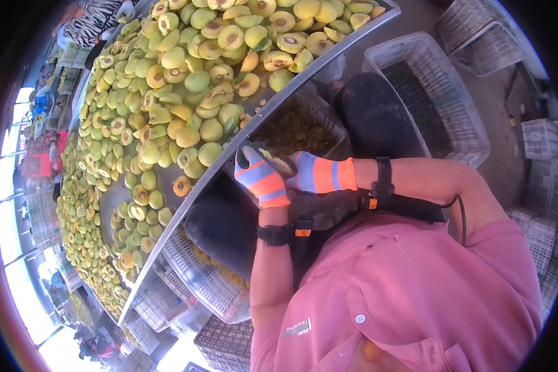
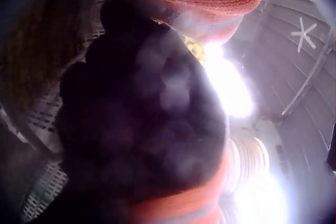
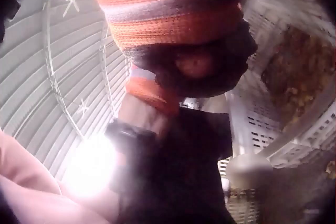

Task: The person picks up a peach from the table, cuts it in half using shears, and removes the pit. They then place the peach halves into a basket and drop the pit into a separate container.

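Note:
Both hands meet over the lap beside the table's metal rim, in gloves striped orange and purple with dark palms. My left hand (image 1: 261, 178) curls round what appears to be a piece of fruit (image 1: 268, 154), partly hidden by the gloves. From the right, my right hand (image 1: 319, 172) comes up against it; its fingertips are hidden. The left wrist view shows the dark, curled left glove (image 2: 142, 103) close up, without the fruit. In the right wrist view the right glove (image 3: 184, 29) covers whatever lies inside it. Many green-yellow fruits, whole and halved, cover the table (image 1: 115, 195).
Below the hands' side of the rim stands a crate (image 1: 328, 118) with brownish scraps. White crates (image 1: 471, 124) stand to the right, more (image 1: 220, 291) under the table's near edge. Another person in a striped top (image 1: 93, 25) is at the upper left.

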The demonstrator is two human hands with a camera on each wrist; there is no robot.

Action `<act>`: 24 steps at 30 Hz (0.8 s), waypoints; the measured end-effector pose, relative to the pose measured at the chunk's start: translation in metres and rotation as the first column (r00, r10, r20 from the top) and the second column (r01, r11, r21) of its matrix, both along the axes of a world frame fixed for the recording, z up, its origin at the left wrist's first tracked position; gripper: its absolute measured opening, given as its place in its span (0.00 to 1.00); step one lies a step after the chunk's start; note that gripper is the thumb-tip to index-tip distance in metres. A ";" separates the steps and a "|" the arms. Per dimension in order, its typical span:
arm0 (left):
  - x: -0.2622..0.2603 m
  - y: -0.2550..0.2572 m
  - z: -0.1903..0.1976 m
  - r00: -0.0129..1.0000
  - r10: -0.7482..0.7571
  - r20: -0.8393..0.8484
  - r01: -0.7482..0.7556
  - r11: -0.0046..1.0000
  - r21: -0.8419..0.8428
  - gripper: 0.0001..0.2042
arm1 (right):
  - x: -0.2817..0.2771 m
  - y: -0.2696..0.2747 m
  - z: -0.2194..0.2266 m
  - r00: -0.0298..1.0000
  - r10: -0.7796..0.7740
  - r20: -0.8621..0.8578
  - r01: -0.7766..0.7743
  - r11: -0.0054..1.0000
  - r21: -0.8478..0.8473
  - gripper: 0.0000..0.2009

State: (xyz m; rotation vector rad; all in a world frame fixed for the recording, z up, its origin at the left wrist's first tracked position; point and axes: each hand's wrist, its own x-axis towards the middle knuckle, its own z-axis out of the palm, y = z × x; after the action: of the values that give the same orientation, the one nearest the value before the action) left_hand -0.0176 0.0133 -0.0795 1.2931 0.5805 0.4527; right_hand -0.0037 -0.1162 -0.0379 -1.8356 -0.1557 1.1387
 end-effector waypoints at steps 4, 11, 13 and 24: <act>-0.001 -0.006 0.015 0.989 -0.141 -0.030 0.142 0.906 0.399 0.08 | 0.005 -0.009 0.000 1.000 -0.024 0.013 0.021 0.989 0.145 0.16; -0.001 -0.003 0.017 0.949 -0.313 0.034 0.220 0.737 0.639 0.08 | 0.009 -0.020 -0.013 0.996 0.009 -0.085 0.011 0.973 0.231 0.15; 0.001 -0.008 0.018 0.945 -0.324 0.036 0.206 0.679 0.704 0.08 | 0.010 -0.024 -0.007 0.999 -0.009 -0.049 0.018 0.981 0.191 0.15; 0.001 -0.002 0.001 0.959 -0.255 -0.122 0.259 0.966 0.015 0.10 | 0.010 -0.021 -0.026 0.905 0.182 0.386 -0.183 0.982 -0.035 0.12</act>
State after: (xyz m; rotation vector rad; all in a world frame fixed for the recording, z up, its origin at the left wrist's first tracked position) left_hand -0.0166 0.0116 -0.0786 1.4098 0.4969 0.1706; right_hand 0.0060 -0.1367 -0.0644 -2.0615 -0.5688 0.8824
